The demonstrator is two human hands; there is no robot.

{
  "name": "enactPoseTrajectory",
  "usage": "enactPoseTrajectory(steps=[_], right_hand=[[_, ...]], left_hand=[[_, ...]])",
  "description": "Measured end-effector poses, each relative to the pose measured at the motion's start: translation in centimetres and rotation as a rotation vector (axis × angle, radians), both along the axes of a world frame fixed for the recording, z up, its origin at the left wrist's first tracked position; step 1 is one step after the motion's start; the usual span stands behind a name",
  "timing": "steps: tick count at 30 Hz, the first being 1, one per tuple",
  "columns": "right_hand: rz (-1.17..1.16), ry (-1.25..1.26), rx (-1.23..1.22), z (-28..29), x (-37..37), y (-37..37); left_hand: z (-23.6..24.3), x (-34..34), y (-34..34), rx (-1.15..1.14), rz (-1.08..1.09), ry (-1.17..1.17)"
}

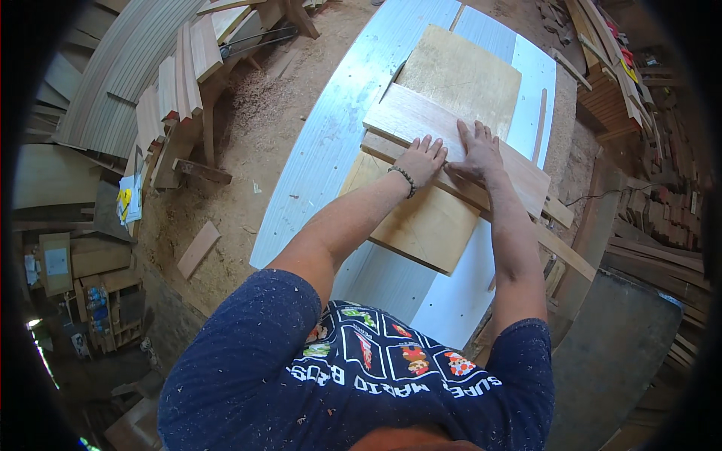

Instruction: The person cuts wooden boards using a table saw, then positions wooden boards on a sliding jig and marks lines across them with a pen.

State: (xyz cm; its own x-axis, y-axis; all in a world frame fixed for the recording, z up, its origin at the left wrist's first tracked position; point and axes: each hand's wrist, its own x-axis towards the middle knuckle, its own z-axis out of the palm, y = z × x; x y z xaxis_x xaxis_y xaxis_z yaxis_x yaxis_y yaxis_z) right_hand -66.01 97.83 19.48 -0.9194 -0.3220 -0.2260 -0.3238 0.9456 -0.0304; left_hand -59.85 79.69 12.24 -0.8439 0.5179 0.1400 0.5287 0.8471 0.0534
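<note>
One pale board [406, 113] lies aslant over tan plywood [462, 75] on the light table [316, 165]. The left hand [423, 159] rests at its near edge, fingers slightly apart (a beaded bracelet [407, 179] circles that wrist); the right hand [480, 154] lies beside it, fingers spread over the top face. Neither seems to pinch anything, though the right thumb's underside is hidden. To hold the board steady, even pressure from both hands should serve best, with fingertips clear of the seam against the wood strip [382, 147] along its near side
</note>
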Motion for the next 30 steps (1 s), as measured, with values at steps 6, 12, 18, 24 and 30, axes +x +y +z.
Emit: enactPoseTrajectory(steps=[6,12,18,24,30], right_hand=[[-0.01,-0.008,0.0,-0.1,-1.7,0.5],[-0.015,-0.026,0.015,-0.1,-3.8,0.7],[-0.008,-0.014,0.002,0.5,-5.8,0.7],[0.02,-0.043,0.046,1.0,-5.5,0.7],[0.042,-0.043,0.075,1.0,0.0,0.1]], left_hand=[[1.1,-1.5,0.6,-0.019,0.007,-0.074],[1.4,-3.4,0.8,-0.016,0.01,-0.07],[1.3,-5.8,1.0,-0.018,0.009,-0.056],[1.4,-5.6,1.4,-0.04,0.012,-0.098],[0.8,0.1,0.5,0.0,-0.025,-0.044]])
